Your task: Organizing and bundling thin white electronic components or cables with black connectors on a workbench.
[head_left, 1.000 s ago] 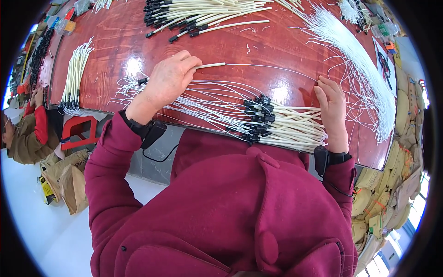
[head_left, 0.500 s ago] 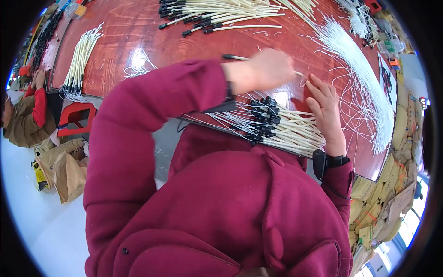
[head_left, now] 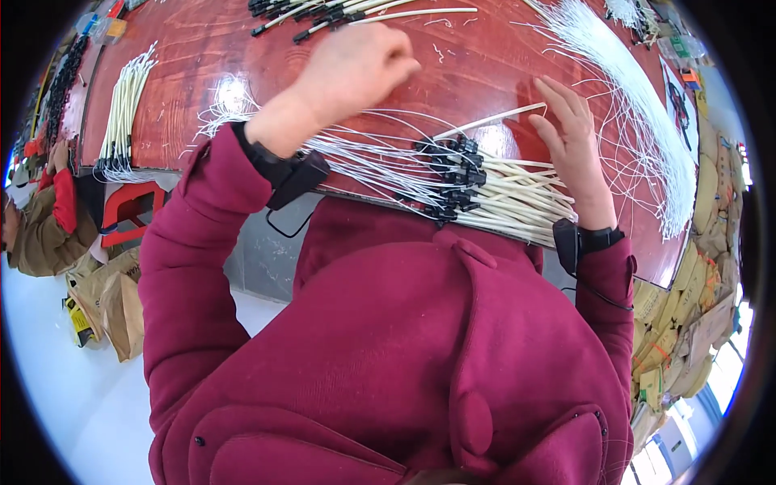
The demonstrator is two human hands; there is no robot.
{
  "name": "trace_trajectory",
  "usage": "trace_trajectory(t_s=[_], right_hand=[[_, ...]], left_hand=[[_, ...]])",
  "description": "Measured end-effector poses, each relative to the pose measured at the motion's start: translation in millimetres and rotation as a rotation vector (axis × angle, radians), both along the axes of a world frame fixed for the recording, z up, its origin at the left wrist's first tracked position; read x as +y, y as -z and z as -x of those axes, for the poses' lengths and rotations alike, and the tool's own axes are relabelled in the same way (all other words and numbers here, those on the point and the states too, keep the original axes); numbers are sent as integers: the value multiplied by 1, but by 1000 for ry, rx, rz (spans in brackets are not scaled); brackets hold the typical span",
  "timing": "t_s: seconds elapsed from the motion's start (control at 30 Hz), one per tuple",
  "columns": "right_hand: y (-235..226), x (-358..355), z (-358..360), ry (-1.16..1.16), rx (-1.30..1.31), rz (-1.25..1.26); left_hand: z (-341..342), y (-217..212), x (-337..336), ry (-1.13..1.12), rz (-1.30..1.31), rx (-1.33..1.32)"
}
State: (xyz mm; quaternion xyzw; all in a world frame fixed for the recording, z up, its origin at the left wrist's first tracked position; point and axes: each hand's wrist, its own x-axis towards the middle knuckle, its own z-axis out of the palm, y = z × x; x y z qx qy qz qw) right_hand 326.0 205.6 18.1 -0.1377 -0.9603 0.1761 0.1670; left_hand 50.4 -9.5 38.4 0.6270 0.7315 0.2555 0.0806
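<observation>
My left hand hovers over the red table with its fingers curled shut; nothing shows in it. Below it lies a pile of cream cables with black connectors and thin white wires fanning to the left. One cream cable lies slanted on top of the pile. Its right tip touches my right hand between thumb and forefinger. That hand rests with spread fingers at the pile's right end.
More cream cables with black ends lie at the table's far edge, another bundle at the left. A thick sheaf of thin white wires curves along the right side. A person in red sits far left, beside brown bags.
My left hand carried a single cream cable from the left side of the table across to the pile and let it go there. My right hand stayed at the pile's right end.
</observation>
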Motion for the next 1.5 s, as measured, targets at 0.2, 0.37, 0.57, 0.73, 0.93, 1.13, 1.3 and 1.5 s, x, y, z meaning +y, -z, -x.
trace_trajectory(t_s=[0.2,0.37,0.57,0.73,0.93,1.13,1.3,1.5], right_hand=[[-16,-7,16,-75,-59,-145],[-6,-2,17,-148,-23,-141],[-1,-1,26,-136,-39,-108],[3,8,21,-77,-31,-104],[-3,2,19,-83,-15,-110],[-20,-4,-5,-10,20,-164],[-33,0,-29,84,-57,-122],[-21,-4,-33,115,-85,-117]], left_hand=[[-33,21,6,136,-61,-56],[-34,17,-2,95,134,-209],[-33,10,-19,73,198,-241],[-30,7,-25,-36,223,-261],[-39,17,4,23,-105,82],[-54,26,53,183,-96,232],[-60,37,84,309,-75,326],[-59,35,82,316,-46,346]])
